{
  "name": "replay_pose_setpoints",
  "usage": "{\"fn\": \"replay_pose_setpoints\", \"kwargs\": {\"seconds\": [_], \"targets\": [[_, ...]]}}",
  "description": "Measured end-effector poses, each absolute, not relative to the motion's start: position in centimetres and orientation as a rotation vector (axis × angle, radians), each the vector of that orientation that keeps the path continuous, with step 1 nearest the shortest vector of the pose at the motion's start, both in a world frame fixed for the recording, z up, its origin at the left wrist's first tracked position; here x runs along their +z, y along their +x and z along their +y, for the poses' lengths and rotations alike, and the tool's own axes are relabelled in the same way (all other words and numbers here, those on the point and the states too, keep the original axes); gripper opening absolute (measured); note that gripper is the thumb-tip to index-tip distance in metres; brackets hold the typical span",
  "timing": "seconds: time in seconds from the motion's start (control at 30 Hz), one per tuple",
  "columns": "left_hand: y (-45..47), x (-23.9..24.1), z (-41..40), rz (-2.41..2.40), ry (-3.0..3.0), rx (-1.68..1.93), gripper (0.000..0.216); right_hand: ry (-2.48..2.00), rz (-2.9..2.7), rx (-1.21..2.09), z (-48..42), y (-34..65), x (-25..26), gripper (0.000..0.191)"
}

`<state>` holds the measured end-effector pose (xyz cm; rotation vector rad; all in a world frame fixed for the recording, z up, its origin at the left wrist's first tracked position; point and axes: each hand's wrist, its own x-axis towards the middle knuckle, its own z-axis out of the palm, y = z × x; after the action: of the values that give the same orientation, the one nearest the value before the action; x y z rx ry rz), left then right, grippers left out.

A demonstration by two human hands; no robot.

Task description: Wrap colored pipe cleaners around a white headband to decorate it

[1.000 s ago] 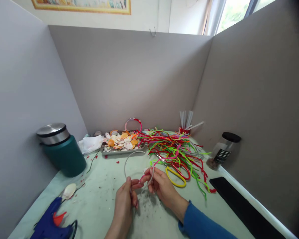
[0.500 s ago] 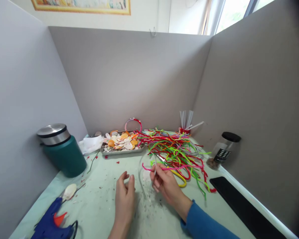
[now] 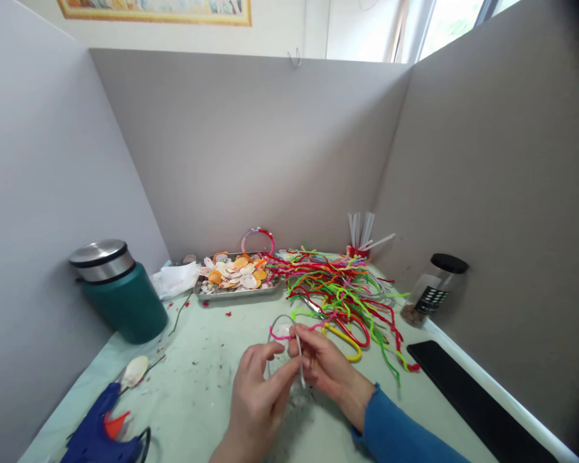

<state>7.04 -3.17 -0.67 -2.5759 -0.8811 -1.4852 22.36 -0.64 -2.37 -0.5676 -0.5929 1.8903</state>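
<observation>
Left hand [image 3: 258,393] moved inward, grip unclear, right hand [image 3: 329,365] pinching grey hoop [image 3: 300,351], pink strand [image 3: 280,337]

Grey partition panels [image 3: 241,148] flank and back a pale-green tabletop [image 3: 183,399]; beyond, a whitish wall [image 3: 280,32] bears a yellow-bordered picture [image 3: 154,13] at eleven o'clock, and daylight brightens a window [image 3: 451,29] at one o'clock.

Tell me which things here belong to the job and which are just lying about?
Belonging to the job:
pale hoop, held in the right hand
pink fuzzy strand, also at that hand
probably the pile of coloured strands
perhaps the scissors and blue glue gun

Seemingly just lying about:
green bottle
black-lidded jar
long black strip
</observation>
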Motion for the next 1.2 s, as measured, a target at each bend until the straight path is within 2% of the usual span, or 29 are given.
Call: {"fn": "replay_pose_setpoints", "kwargs": {"seconds": [0.1, 0.3, 0.47, 0.53, 0.73, 0.87, 1.07, 1.2], "targets": [[7.3, 0.1, -3.3, -0.711, -2.474, -1.456, 0.031, -0.574, -0.642, 1.928, -0.8, 22.1, -2.5, 0.020], [7.8, 1.3, -3.6, -0.591, -2.386, -1.331, 0.025, -0.597, -0.830, 1.775, -1.5, 22.1, -1.4, 0.020], [7.1, 3.2, -3.4, -0.655, -2.495, -1.314, 0.023, -0.632, -1.049, 1.663, -1.0, 23.3, -0.6, 0.023], [6.7, 3.7, -3.3, -0.735, -2.563, -1.370, 0.026, -0.630, -1.046, 1.602, -0.8, 23.7, -0.4, 0.029], [6.9, 4.0, -2.9, -1.193, -2.747, -1.845, 0.021, -0.656, -1.098, 1.543, -1.3, 24.1, -0.6, 0.036], [7.3, 3.3, -2.1, -1.323, -2.912, -1.888, 0.022, -0.707, -1.176, 1.581, -1.8, 23.8, -1.0, 0.038], [7.7, 0.8, -1.0, -1.760, -3.121, -1.842, 0.031, -0.734, -1.279, 1.620, -1.9, 23.0, -2.0, 0.044], [7.1, -0.9, -0.2, -2.159, -2.872, -1.995, 0.040, -0.720, -1.181, 1.647, -1.7, 23.1, -2.5, 0.042]]}}
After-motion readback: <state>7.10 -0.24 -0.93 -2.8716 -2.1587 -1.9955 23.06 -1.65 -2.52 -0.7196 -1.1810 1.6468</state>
